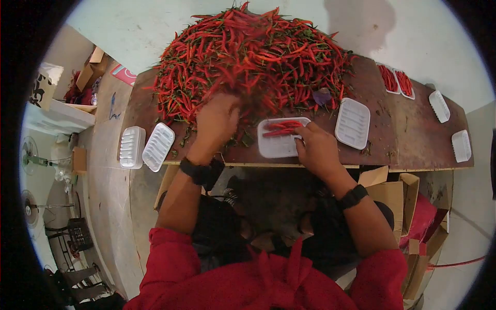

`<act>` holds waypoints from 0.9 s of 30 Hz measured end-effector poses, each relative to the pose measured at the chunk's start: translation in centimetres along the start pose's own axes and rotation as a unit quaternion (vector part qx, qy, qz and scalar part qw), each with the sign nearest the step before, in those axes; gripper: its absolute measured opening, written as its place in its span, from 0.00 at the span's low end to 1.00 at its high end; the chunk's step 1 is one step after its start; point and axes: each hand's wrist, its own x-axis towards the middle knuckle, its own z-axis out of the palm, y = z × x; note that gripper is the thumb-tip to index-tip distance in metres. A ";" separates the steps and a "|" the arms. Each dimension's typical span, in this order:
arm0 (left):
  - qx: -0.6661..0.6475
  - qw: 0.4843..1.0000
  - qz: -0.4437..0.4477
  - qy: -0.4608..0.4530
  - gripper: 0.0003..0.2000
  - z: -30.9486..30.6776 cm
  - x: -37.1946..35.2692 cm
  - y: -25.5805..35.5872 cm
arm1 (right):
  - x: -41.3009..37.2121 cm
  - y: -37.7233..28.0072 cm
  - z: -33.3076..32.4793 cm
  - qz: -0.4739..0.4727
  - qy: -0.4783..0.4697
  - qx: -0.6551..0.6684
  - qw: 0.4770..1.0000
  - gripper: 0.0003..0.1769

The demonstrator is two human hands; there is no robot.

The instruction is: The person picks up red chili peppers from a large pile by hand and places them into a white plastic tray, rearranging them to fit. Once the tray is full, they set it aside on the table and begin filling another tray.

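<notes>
A large heap of red chili peppers [248,57] with green stems is piled along the back of the brown table. My left hand [216,114] reaches into the heap's front edge; its fingers are smeared by motion, so what they hold cannot be made out. In front of me sits a white plastic tray [276,149] with a few red chilies [281,127] lying across its upper part. At the tray's right side my right hand [319,150] is closed, thumb and fingers around the ends of those chilies.
Another white tray [353,124] lies to the right. Stacked trays [133,147] and a tilted tray [158,146] stand at the left. Two filled trays [404,84] sit far right, near more white trays [461,146]. Cardboard boxes [387,199] stand below the table [380,126].
</notes>
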 end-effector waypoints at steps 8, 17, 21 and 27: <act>0.047 0.983 0.170 -0.044 0.12 3.0 0.8 2.2 | -0.2 -0.1 0.2 0.001 -0.026 -0.022 0.999 0.12; 0.006 0.994 0.106 -0.034 0.08 1.9 0.8 1.5 | -0.2 -0.5 -0.4 0.006 -0.047 -0.017 0.999 0.11; -0.139 0.990 -0.017 -0.011 0.08 0.5 0.8 1.2 | 0.1 -1.0 -0.6 0.002 -0.036 -0.018 0.999 0.10; -0.261 0.954 -0.146 0.012 0.08 -1.1 0.5 -0.9 | -0.1 -1.4 -0.4 -0.002 -0.016 -0.001 1.000 0.11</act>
